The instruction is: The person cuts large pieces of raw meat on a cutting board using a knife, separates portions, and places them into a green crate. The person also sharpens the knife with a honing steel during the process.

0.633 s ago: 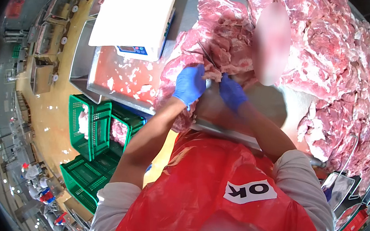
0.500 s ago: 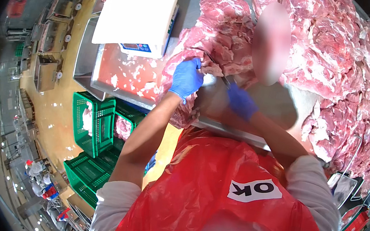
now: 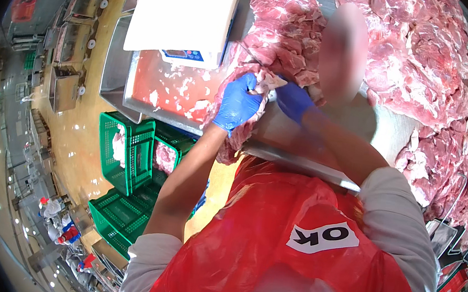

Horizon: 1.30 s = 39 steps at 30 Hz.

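Steel tabletop (image 3: 393, 127): pale scraps (image 3: 201, 106) prob trimmed off, huge raw meat pile (image 3: 421, 70) seemingly waiting. Left hand (image 3: 238, 105) grip pinching meat flap (image 3: 268, 82); right hand (image 3: 294, 101) grip, can't tell.

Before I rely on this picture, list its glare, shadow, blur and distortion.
In the head view, glare bleaches the scale's white top almost featureless; there too, a shadow falls on the steel table right of the right hand, which looks soft; there, a smeared oval covers some piled meat; lines at that view's far left curve, and its corners go black.
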Each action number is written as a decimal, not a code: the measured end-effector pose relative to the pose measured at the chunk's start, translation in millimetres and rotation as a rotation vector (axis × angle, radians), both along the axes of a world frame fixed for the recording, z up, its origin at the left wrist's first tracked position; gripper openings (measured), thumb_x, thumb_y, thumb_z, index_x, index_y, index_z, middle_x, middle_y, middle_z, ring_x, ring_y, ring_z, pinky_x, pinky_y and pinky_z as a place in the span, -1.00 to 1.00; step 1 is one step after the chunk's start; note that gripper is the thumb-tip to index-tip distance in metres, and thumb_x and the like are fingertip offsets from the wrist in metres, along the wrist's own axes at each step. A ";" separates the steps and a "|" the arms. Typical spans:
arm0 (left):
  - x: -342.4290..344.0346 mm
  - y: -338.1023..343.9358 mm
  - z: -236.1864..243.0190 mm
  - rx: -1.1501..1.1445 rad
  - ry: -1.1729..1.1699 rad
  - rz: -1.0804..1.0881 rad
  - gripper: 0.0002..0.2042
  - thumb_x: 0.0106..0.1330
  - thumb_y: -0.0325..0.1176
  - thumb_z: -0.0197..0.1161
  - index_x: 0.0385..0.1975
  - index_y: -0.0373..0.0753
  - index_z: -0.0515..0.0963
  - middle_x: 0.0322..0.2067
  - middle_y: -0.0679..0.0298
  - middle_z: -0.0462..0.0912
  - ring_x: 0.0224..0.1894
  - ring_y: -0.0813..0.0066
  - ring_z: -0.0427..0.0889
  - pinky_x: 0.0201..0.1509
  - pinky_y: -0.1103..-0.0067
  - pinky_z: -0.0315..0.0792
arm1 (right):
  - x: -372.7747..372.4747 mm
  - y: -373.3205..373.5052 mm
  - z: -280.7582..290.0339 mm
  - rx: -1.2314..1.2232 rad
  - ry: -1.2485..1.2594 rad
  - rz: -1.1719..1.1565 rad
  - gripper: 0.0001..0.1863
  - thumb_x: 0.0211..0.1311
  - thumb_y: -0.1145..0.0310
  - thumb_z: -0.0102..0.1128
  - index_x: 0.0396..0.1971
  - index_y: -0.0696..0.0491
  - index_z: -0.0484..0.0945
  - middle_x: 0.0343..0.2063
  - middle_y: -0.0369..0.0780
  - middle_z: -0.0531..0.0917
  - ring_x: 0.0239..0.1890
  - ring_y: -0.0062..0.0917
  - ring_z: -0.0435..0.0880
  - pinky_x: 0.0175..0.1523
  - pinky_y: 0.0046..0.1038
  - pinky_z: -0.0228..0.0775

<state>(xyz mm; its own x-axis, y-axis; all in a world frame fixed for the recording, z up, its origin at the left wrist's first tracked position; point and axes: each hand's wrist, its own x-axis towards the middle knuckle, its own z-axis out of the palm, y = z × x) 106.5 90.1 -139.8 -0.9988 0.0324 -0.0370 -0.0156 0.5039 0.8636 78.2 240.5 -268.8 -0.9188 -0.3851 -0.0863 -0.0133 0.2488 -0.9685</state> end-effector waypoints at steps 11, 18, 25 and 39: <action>0.8 -67.9 9.5 0.033 -0.144 0.009 -0.86 0.02 -0.59 0.20 -0.50 -0.25 0.38 -0.53 0.44 0.28 -0.42 0.65 0.26 -0.37 0.63 0.28 | -2.3 -36.9 -2.5 0.168 -0.077 0.293 -0.80 0.43 0.36 -0.18 -0.22 0.10 0.45 -0.45 -0.09 0.59 -0.44 -0.30 0.60 -0.30 -0.28 0.46; -1.6 -92.6 51.6 0.228 -0.411 -0.036 -0.61 0.06 -0.54 0.24 -0.04 -0.30 0.54 -0.21 0.36 0.63 -0.16 0.60 0.57 -0.05 0.63 0.48 | 40.4 16.4 43.5 0.196 0.440 0.189 -0.76 0.43 0.33 -0.16 -0.16 0.18 0.42 -0.35 0.01 0.60 -0.33 -0.09 0.53 -0.13 -0.19 0.37; -9.5 -69.6 104.4 0.102 -0.565 -0.081 -0.53 -0.05 -0.59 0.18 -0.02 -0.32 0.51 -0.32 0.45 0.56 -0.32 0.65 0.52 -0.27 0.67 0.44 | 24.3 3.0 45.3 -0.099 -0.375 0.355 -0.69 0.46 0.23 -0.24 -0.09 0.14 0.40 -0.33 -0.06 0.59 -0.38 -0.27 0.54 -0.19 -0.26 0.43; 4.0 -69.5 225.8 0.188 -0.411 0.174 -0.45 -0.22 -0.79 0.04 -0.08 -0.37 0.52 -0.35 0.29 0.61 -0.50 0.57 0.52 -0.55 0.70 0.35 | 111.0 31.8 70.3 0.094 -0.182 0.399 -0.66 0.24 0.35 0.09 -0.06 0.17 0.31 -0.30 0.09 0.60 -0.29 0.01 0.62 -0.20 -0.09 0.44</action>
